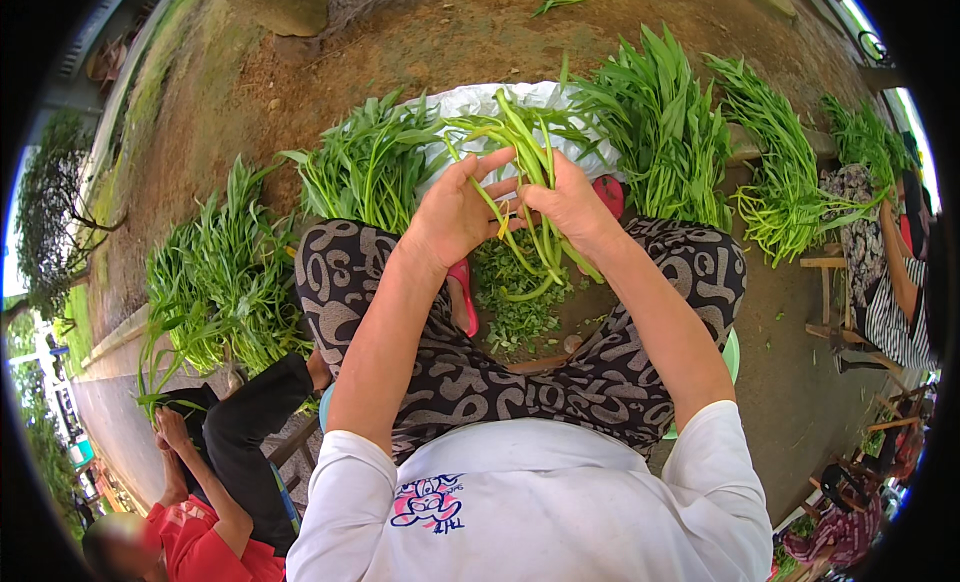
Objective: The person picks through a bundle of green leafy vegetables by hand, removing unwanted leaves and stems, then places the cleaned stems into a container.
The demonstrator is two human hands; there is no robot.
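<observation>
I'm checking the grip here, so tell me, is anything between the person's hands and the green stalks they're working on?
Nothing visible. The left hand and right hand both already touch the bunch of green stalks, fingers wrapped around the stems above the lap. The trimmings pile lies below, apart from the hands.

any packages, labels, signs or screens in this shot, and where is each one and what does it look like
White plastic sack: on the dirt ground ahead of both hands, spread flat under leafy green stems, crumpled and pale.
Printed picture on the white shirt: lower middle, on the chest, a small pink and dark blue cartoon drawing.
No signs or screens show.
</observation>
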